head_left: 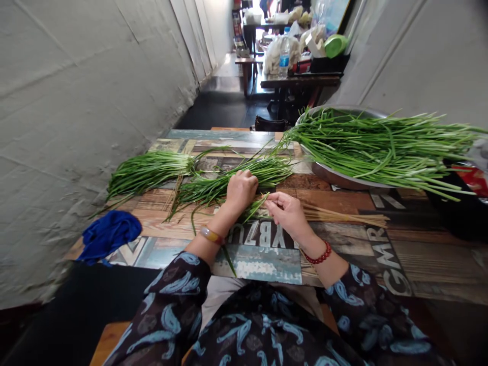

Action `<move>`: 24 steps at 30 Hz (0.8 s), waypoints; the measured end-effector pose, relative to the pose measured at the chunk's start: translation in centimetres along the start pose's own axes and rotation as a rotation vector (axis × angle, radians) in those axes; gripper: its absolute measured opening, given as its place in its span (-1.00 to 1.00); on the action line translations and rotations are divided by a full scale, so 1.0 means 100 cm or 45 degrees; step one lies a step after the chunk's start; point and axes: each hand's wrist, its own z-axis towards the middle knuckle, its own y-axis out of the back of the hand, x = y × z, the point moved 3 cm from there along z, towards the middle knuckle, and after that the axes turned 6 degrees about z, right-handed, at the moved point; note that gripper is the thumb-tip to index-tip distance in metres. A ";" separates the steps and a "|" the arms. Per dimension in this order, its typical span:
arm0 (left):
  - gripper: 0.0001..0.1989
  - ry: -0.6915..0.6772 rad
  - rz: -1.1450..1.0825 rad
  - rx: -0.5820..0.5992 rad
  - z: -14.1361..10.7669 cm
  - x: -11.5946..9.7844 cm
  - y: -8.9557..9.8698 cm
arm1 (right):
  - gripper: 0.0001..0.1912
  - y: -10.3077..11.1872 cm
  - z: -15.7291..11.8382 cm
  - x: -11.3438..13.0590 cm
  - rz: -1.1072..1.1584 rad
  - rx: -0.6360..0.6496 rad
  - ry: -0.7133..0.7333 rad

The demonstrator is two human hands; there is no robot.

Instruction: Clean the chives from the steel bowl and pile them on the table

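Green stalks (275, 172) lie under the curled left hand (242, 188), right fingers (273, 202) pinching some.

Through my camera I see a bench of multicoloured wood-look planks (263, 264). On it lie a crumpled royal-blue cloth (110, 233), a bundle of slender green stalks (154, 170), a looser green pile (211, 186), thin straight tan sticks (343, 215) and a round silver metal basin (332, 178).

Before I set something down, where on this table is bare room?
Bare tabletop shows around the GMR lettering, between the thin sticks and the right sleeve; a smaller patch lies between the blue cloth and left forearm. Crowded: mid-table, where greens lie under the left hand, and far right, where the bowl stands.
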 end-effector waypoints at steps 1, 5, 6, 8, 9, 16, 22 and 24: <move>-0.79 0.012 -0.130 -0.045 0.000 0.003 0.001 | -0.78 0.001 0.001 0.000 -0.009 -0.003 0.010; -0.87 0.204 -0.870 -0.061 -0.006 0.013 0.009 | -0.78 0.002 0.002 0.000 -0.019 -0.023 0.011; -0.85 0.269 -1.058 -0.004 -0.009 0.014 0.010 | -0.77 0.002 0.002 0.001 -0.013 -0.037 -0.005; -0.79 0.374 -1.367 0.120 -0.016 0.011 0.012 | -0.77 0.003 0.002 0.002 0.001 -0.064 -0.037; -0.77 0.409 -1.475 0.164 -0.020 0.010 0.013 | -0.76 0.003 0.002 0.003 0.007 -0.076 -0.047; -0.74 0.505 -1.774 0.209 -0.032 0.004 0.010 | -0.70 0.002 0.000 0.007 0.048 -0.040 -0.066; -0.73 0.479 -1.812 0.222 -0.033 -0.002 0.011 | -0.72 0.003 -0.003 0.003 -0.025 -0.013 -0.070; -0.75 0.451 -1.814 0.227 -0.033 -0.004 0.013 | -0.70 0.003 -0.003 0.001 -0.035 -0.019 -0.070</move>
